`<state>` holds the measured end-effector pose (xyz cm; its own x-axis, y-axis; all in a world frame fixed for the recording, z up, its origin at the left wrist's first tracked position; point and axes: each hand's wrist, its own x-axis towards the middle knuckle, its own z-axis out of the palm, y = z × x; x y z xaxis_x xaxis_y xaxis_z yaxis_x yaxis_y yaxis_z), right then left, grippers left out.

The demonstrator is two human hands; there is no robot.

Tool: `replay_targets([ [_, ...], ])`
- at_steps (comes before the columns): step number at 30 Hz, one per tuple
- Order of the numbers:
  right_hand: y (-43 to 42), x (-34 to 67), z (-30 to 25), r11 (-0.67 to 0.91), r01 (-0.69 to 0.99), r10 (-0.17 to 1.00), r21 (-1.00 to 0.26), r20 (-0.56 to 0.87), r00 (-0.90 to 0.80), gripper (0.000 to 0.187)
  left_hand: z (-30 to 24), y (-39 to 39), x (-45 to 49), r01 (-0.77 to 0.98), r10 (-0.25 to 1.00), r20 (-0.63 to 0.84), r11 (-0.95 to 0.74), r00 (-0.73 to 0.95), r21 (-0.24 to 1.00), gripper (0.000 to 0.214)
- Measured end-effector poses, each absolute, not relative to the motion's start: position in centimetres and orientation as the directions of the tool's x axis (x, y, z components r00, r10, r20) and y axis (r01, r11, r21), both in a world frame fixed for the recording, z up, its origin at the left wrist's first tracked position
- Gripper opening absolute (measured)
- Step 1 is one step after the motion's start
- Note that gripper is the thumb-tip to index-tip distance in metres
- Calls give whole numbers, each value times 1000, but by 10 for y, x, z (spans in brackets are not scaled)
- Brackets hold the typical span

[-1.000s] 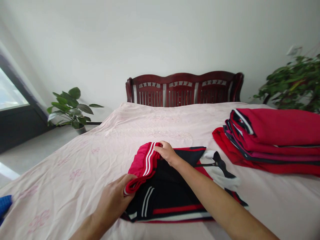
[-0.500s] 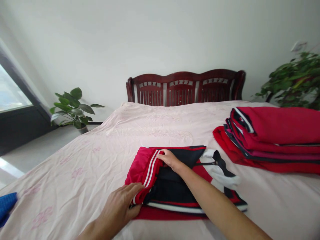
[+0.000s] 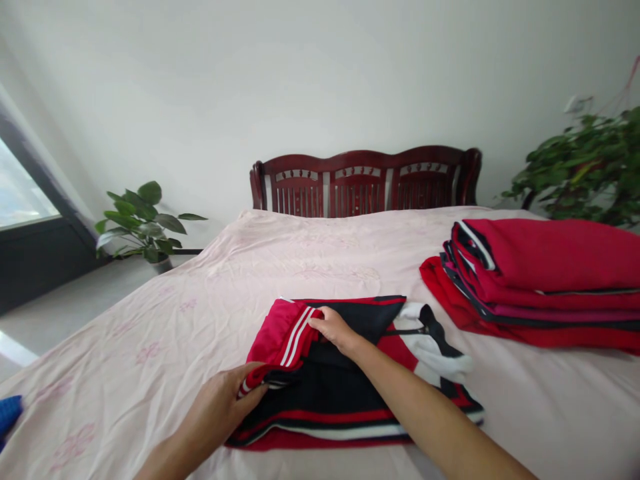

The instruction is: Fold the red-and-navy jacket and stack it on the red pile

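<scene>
Across a pink-sheeted bed (image 3: 165, 347), near a pile of folded clothes (image 3: 560, 267) on the right, lies a red, black and white jacket (image 3: 350, 393), its striped edge (image 3: 297, 339) folded over, left hand (image 3: 230, 397) pinching the edge's near end, right hand (image 3: 334, 330) its far end.

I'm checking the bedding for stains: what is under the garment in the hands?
The garment lies on the pale pink sheet, visible beyond its edges. A red layer shows along the near edge; I can't tell whether it's separate. The sheet directly beneath is covered.
</scene>
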<state>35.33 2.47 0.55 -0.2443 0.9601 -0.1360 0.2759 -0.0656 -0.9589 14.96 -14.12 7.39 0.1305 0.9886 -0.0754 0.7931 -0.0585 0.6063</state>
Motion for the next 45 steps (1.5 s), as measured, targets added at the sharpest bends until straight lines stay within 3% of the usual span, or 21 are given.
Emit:
replay_targets([
  [3, 27, 349, 3, -42, 275, 972, -961, -102, -210, 24, 75, -144, 147, 803, 999, 12, -49, 52, 594, 34],
  [6, 44, 344, 21, 40, 274, 982, -961, -13, -188, 25, 84, -146, 154, 863, 971, 237, -109, -13, 493, 33],
  [10, 80, 344, 65, 170, 289, 971, -942, 110, -213, 34, 93, -141, 194, 910, 884, 456, -271, 106, 313, 34],
  [16, 104, 382, 69, 170, 503, 982, -848, 102, -160, 37, 55, -118, 290, 876, 895, 304, -408, 328, 256, 43],
  [22, 88, 427, 10, -10, 709, 1000, -705, -25, -10, 31, 18, -115, 322, 855, 907, 212, -415, 363, 311, 44],
  [26, 89, 425, 9, -25, 797, 1000, -604, -30, 9, 34, 12, -121, 313, 821, 896, 196, -444, 398, 359, 54],
  [30, 79, 405, 33, 59, 866, 996, -497, 90, -17, 45, -10, -128, 307, 793, 860, 158, -509, 485, 336, 81],
  [34, 55, 379, 35, 255, 878, 954, -405, 254, -159, 54, -25, -136, 305, 765, 806, 153, -591, 572, 257, 102],
  [36, 45, 372, 21, 333, 882, 931, -335, 263, -251, 57, -20, -138, 298, 676, 728, 163, -681, 666, 280, 95],
  [38, 39, 370, 5, 384, 886, 913, -261, 251, -322, 57, -9, -135, 283, 575, 673, 201, -723, 712, 382, 62],
  [40, 38, 373, -8, 401, 888, 906, -226, 242, -347, 56, 1, -127, 260, 567, 754, 287, -641, 591, 517, 35],
  [42, 39, 378, -12, 397, 888, 910, -231, 227, -347, 57, 7, -112, 232, 604, 896, 338, -444, 289, 661, 37],
  [43, 39, 379, -11, 387, 890, 917, -242, 206, -343, 58, 9, -104, 218, 596, 943, 312, -317, 116, 737, 42],
  [45, 38, 382, -5, 366, 891, 930, -268, 152, -336, 60, 10, -86, 194, 467, 981, 110, -25, -157, 884, 56],
])
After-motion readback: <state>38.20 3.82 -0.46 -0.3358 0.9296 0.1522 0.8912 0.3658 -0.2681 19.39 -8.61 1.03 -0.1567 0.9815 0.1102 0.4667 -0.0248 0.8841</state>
